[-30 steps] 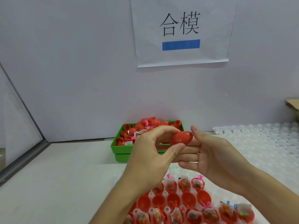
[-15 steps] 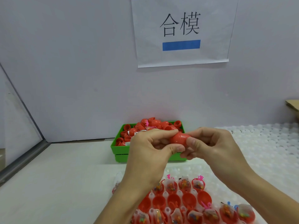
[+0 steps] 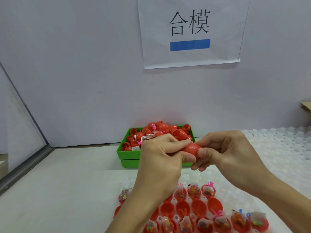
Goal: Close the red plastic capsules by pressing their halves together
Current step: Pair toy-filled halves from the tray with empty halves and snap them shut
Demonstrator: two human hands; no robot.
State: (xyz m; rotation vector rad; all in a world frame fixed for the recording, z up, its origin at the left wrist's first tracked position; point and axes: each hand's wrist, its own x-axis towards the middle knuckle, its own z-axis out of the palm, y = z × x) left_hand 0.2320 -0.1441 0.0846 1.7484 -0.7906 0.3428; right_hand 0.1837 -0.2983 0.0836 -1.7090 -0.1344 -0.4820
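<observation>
A red plastic capsule [image 3: 191, 148] sits between both hands at chest height, in front of the green bin. My left hand [image 3: 161, 158] grips its left end with curled fingers and thumb. My right hand [image 3: 223, 152] pinches its right end between thumb and fingers. Only the capsule's middle shows. Below the hands lies a white tray [image 3: 176, 201] holding several open red capsule halves [image 3: 198, 206], some filled with small toy packets.
A green bin [image 3: 129, 156] heaped with red capsule halves stands against the wall behind the hands. White bumpy tray sheets [image 3: 277, 148] cover the table's right side. A paper sign [image 3: 190, 31] hangs on the wall. A metal rail [image 3: 25, 169] runs along the left.
My right hand went from lying flat beside the capsule to curling round its right end. Both hands have sunk slightly with the capsule squeezed between them.
</observation>
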